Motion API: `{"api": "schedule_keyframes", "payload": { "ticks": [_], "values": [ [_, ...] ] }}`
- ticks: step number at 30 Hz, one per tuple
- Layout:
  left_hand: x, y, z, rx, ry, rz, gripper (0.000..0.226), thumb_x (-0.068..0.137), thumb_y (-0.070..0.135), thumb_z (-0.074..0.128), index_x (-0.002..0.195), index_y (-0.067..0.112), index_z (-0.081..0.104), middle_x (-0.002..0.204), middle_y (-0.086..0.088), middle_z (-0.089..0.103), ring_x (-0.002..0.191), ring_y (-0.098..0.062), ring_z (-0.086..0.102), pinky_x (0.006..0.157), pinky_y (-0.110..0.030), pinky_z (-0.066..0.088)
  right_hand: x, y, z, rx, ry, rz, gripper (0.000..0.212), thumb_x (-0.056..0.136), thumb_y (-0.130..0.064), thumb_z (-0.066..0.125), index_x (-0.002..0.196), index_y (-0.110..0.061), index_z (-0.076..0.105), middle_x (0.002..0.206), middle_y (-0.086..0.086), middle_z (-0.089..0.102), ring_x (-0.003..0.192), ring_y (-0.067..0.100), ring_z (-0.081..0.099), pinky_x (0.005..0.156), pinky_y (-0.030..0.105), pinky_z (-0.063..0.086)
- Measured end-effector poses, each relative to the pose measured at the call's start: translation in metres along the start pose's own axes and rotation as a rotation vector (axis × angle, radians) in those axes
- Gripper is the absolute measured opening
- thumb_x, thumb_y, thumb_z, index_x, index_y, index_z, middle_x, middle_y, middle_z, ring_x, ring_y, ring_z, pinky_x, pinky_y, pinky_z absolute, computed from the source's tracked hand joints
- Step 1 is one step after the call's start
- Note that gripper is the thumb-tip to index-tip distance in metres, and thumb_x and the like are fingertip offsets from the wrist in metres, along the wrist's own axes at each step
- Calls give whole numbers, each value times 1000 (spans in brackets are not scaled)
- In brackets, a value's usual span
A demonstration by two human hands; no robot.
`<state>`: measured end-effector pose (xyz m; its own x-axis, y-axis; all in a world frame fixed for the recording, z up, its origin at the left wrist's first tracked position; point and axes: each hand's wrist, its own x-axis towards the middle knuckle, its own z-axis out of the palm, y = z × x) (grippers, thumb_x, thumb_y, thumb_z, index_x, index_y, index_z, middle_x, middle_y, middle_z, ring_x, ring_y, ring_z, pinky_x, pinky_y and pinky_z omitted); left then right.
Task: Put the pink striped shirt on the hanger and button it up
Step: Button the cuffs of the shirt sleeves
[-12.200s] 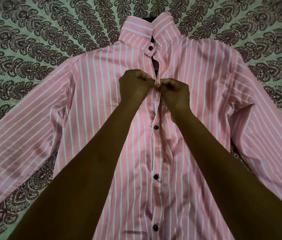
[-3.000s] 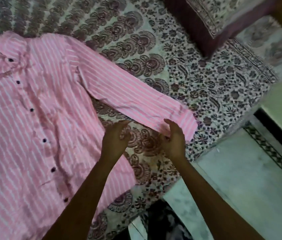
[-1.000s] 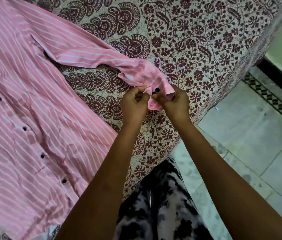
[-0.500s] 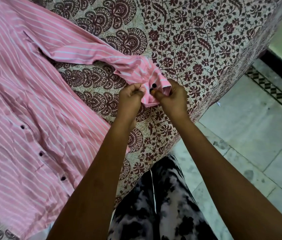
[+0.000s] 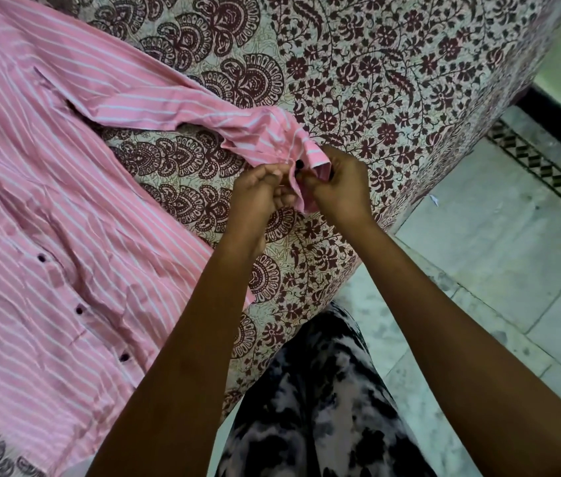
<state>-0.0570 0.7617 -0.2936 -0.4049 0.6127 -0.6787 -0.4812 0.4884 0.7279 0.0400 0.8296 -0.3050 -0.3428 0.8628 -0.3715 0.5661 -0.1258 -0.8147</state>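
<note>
Both hands pinch the cuff of the pink striped shirt near the bed's edge — left hand and right hand curled tight, nearly touching, beside a dark button.

1. A cream bedsheet with maroon floral and paisley print covers the bed.
2. A pale marble tiled floor lies beside it, edged by a dark patterned border strip.
3. Black-and-white mottled trousers show below.
</note>
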Motion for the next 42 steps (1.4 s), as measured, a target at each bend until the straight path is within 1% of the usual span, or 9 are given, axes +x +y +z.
{"api": "schedule_keyframes", "payload": {
  "ticks": [6, 9, 16, 20, 24, 27, 34, 38, 42],
  "values": [
    [9, -6, 6, 170, 46, 90, 22, 82, -7, 58, 80, 15, 62, 78, 2, 62, 71, -4, 57, 74, -21, 52, 7, 4, 3, -113, -7, -15, 14, 76, -7, 64, 89, -8, 67, 71, 6, 66, 57, 12, 51, 52, 25, 42],
    [19, -10, 7, 396, 92, 248, 16, 76, 0, 68, 76, 15, 64, 72, 8, 62, 60, 7, 54, 68, -13, 48, 7, 6, 2, 70, -58, 102, 17, 79, -1, 55, 93, -3, 64, 73, 10, 65, 60, 19, 57, 53, 27, 46],
    [25, -12, 1, 691, 100, 458, 8, 76, 6, 69, 83, 5, 65, 75, 1, 63, 61, -5, 54, 66, -17, 49, 2, 11, 3, 400, -101, 295, 8, 85, -2, 60, 89, 4, 63, 76, 16, 65, 55, 20, 63, 49, 31, 55],
    [25, -14, -4, 793, 97, 532, 6, 79, 0, 60, 80, 5, 63, 74, -3, 66, 65, -14, 58, 67, -30, 52, -1, 11, 13, 422, -76, 408, 14, 84, -6, 64, 92, 5, 64, 78, 19, 67, 53, 18, 62, 58, 33, 55],
    [21, -20, -12, 717, 140, 593, 5, 81, 1, 58, 83, 4, 62, 75, -4, 65, 65, -11, 55, 63, -27, 49, 2, 1, 19, 513, -89, 546, 7, 82, -7, 66, 87, -4, 62, 76, 7, 65, 62, 15, 61, 68, 31, 52],
    [22, -19, -14, 589, 118, 459, 9, 81, -1, 60, 84, 7, 62, 74, 5, 60, 64, 5, 51, 62, -13, 45, 6, -4, 21, 520, -91, 596, 6, 84, -6, 63, 83, -9, 58, 76, 4, 62, 64, 14, 58, 58, 24, 48],
    [30, 9, -22, -102, -179, -252, 17, 89, -2, 49, 80, 9, 59, 60, 3, 60, 53, -4, 52, 48, -12, 45, 3, -8, 16, 472, -145, 430, 14, 88, -10, 57, 102, -11, 56, 86, -2, 60, 74, 9, 57, 54, 17, 47],
    [37, 12, -31, -188, -229, -327, 16, 90, -1, 48, 82, 8, 59, 66, -1, 61, 55, -6, 58, 52, -14, 50, 3, -8, 10, 251, -215, 102, 17, 86, -6, 61, 102, -10, 59, 87, 0, 64, 78, 13, 62, 65, 27, 54],
    [38, 11, -32, -131, -251, -324, 14, 89, -1, 50, 82, 7, 59, 69, -4, 63, 61, -9, 60, 58, -16, 54, 6, -6, 10, 95, -198, 90, 11, 84, -4, 63, 91, -12, 62, 78, -3, 62, 72, 16, 61, 61, 25, 50]
  ]
}}
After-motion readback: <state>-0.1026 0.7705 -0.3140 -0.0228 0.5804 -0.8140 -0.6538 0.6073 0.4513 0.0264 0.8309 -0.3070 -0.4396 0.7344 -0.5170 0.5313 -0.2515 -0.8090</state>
